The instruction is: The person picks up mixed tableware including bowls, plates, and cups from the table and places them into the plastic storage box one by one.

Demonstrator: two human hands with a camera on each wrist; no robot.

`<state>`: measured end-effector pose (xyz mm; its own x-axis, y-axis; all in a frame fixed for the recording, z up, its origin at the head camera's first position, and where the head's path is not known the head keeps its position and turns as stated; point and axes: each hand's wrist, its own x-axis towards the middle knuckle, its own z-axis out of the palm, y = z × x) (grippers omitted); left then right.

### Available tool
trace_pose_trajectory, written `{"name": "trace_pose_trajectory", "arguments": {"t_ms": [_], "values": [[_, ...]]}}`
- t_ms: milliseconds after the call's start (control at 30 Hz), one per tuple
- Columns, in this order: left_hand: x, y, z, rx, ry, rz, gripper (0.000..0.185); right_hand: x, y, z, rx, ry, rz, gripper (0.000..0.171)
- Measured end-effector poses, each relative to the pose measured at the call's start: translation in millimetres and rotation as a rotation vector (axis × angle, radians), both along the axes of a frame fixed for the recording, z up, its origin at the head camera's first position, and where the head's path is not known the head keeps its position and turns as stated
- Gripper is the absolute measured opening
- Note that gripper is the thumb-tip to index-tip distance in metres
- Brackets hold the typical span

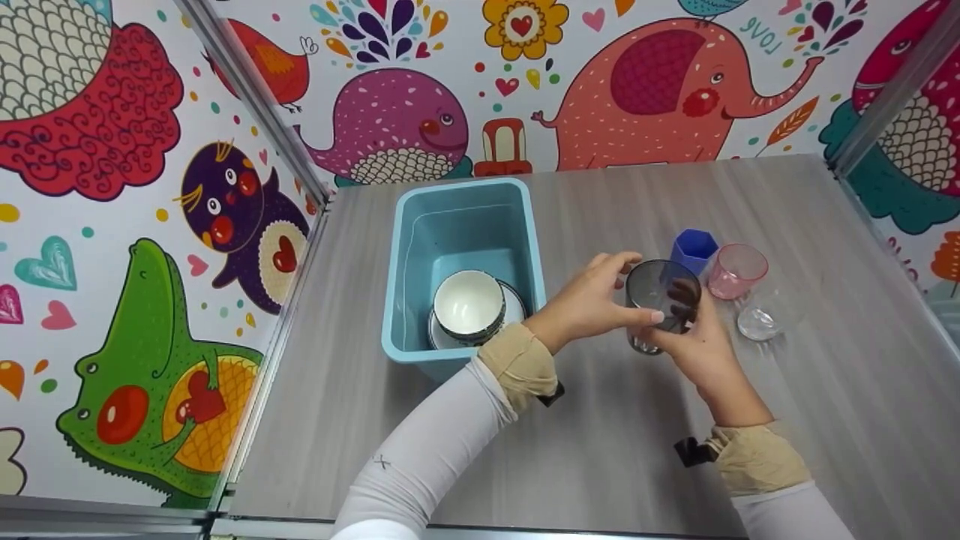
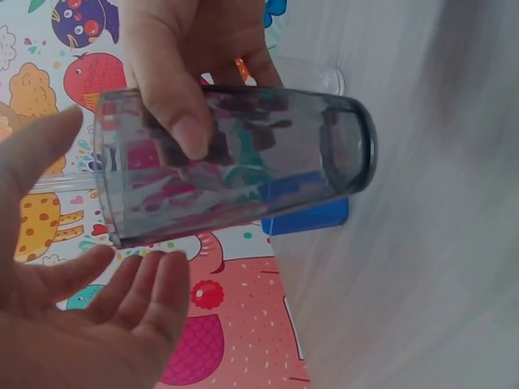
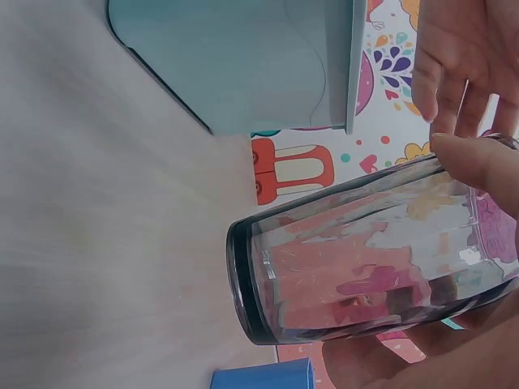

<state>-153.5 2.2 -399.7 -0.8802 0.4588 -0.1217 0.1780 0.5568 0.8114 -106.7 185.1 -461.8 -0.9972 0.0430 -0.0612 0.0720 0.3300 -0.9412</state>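
While cartoon animal wallpaper rings the grey wood-grain counter [image 1: 600,450] and the word "LOVE" [image 1: 760,35] shows far right, the right hand [image 1: 701,349] grips a smoky glass [image 1: 663,294] above the counter; the left hand [image 1: 589,300] spreads against its rim, right of the blue bin [image 1: 465,217].

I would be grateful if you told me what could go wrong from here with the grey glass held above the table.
The right hand grips the grey glass while the left hand lies open at its rim, so a fumbled pass might drop it. The pink cup, blue cup and clear glass stand close by and could be knocked. Lowered carelessly into the blue bin, it might strike the bowl.
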Motion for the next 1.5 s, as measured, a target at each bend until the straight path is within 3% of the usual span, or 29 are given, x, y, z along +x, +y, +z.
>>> {"name": "trace_pose_trajectory", "arguments": {"t_ms": [300, 567, 1033, 1500], "values": [[-0.4, -2.1, -0.8, 0.005, 0.002, -0.007, 0.086, -0.4, -7.4, 1.7, -0.013, 0.033, 0.039, 0.091], [-1.5, -3.2, -3.6, -0.037, 0.039, -0.023, 0.093, -1.5, -10.9, 4.2, -0.043, 0.006, 0.071, 0.089], [-1.5, -3.0, -6.4, -0.051, 0.080, -0.021, 0.097, -2.1, -16.7, 6.7, -0.047, 0.006, 0.069, 0.094], [-1.0, -4.2, -2.0, -0.050, 0.140, -0.024, 0.095, -3.7, -23.2, 11.7, -0.024, -0.011, 0.063, 0.095]]}}
